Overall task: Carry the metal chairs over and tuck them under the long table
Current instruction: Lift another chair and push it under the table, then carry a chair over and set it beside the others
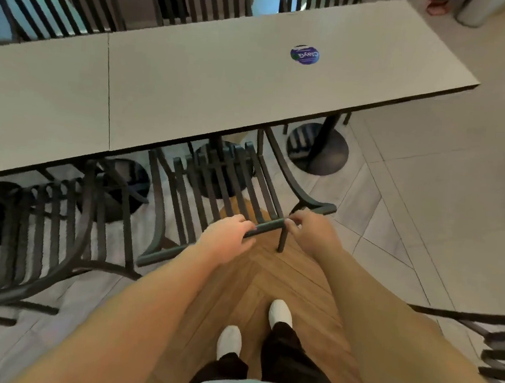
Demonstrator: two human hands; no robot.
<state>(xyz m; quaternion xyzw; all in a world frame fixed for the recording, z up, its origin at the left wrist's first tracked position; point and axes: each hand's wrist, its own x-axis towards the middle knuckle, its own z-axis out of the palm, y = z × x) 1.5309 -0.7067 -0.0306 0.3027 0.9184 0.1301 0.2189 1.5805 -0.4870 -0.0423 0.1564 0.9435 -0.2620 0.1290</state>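
Nearest the lens, two bare forearms reaching forward over black trousers and white shoes (pixel 229 341) planted on a brown herringbone wood floor strip (pixel 262 280).

Far left, a dark slatted metal chair (pixel 40 232), its seat partly under the surface edge, curved back rail toward the camera. Just beside it to the right, the second dark metal slatted chair (pixel 215 184), front part of the seat pushed beneath the long pale grey table surface (pixel 193 93), back rail still out over the wood strip.

Left hand (pixel 226 238) on the top rail of that chair's back, grip curled round the bar. Right hand (pixel 309 230) at the right end of the same rail, near the armrest, fingertips pinching the bar end; how far the fingers wrap round it cannot be told.

On the surface, toward the right, a round blue sticker (pixel 304 54). Beyond the far edge, more dark slatted chair backs (pixel 47 1) lined up. Under the right part, a black round pedestal base (pixel 317 148) standing on pale floor tiles (pixel 428 208). Bottom right corner, part of another dark metal chair (pixel 497 354), well apart from the surface.
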